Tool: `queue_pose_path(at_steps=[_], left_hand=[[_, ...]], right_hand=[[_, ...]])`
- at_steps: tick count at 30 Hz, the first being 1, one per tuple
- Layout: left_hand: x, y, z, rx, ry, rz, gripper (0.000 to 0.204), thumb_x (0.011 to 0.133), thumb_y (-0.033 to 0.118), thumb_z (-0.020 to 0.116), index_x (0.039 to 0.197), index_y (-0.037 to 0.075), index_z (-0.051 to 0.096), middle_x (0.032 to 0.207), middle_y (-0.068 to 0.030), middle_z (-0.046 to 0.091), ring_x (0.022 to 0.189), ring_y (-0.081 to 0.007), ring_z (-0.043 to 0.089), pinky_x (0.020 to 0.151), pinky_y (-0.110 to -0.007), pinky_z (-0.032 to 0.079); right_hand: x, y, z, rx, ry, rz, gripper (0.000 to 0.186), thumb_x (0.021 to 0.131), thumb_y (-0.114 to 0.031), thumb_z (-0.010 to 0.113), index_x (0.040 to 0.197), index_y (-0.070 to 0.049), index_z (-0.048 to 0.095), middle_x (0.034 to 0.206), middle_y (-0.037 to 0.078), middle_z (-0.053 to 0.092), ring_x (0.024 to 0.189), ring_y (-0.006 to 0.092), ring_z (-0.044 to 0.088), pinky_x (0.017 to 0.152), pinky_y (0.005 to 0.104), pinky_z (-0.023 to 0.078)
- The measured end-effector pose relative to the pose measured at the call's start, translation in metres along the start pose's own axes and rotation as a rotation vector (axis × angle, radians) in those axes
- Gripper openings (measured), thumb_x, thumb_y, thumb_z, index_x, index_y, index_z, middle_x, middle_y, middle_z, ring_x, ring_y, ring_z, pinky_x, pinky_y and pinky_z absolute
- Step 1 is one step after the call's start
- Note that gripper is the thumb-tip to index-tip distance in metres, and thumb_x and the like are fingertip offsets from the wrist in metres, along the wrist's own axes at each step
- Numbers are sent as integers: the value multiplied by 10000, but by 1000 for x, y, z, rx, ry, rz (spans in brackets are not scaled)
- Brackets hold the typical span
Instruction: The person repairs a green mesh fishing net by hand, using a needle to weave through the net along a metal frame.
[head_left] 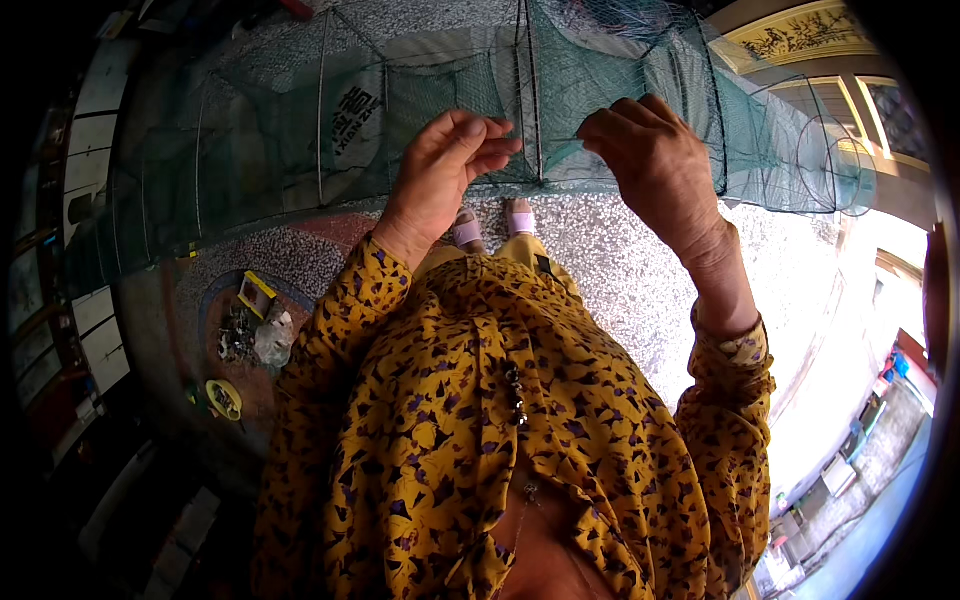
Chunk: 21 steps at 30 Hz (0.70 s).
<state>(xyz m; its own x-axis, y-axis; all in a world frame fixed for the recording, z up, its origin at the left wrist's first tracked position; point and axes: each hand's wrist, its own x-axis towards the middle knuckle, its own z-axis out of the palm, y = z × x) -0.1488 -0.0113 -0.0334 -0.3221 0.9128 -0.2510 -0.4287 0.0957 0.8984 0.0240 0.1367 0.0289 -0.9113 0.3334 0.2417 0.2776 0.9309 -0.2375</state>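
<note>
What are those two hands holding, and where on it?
Both the left hand and right hand pinch the long green mesh net cage beside a wire frame rib.

Net trap [420, 110] hangs before both hands, over floor [620, 270].

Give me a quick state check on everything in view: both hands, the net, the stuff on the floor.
left hand: fingers curled, pinching the mesh
right hand: fingers pinched at a wire frame
green net cage: stretched out long, raised
yellow dish: on the floor, holding small bits
</note>
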Motion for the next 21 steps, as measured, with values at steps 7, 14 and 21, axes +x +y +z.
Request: queue_pose_path(at_steps=[7,14,21], left_hand=[[2,-4,-1,92,-45,54,152,990,167,464,950,48,551,991,-62,626,750,-79,556,602,-188,416],[1,-13,1,361,19,87,145,986,143,469,920,34,538,980,-54,625,703,-55,516,578,-180,404],[10,-17,27,229,21,-47,137,984,126,461,908,37,531,947,-60,640,675,-72,541,584,-199,426]], right_hand=[[0,-4,22,-65,-95,103,119,763,-17,632,821,-115,664,853,32,573,852,206,570,704,322,522],[3,-6,43,10,-44,99,78,777,-19,654,787,-95,666,805,24,585,833,208,580,730,312,517],[-25,14,36,459,51,353,138,780,-59,673,907,-103,641,898,65,580,881,270,577,756,365,501]])
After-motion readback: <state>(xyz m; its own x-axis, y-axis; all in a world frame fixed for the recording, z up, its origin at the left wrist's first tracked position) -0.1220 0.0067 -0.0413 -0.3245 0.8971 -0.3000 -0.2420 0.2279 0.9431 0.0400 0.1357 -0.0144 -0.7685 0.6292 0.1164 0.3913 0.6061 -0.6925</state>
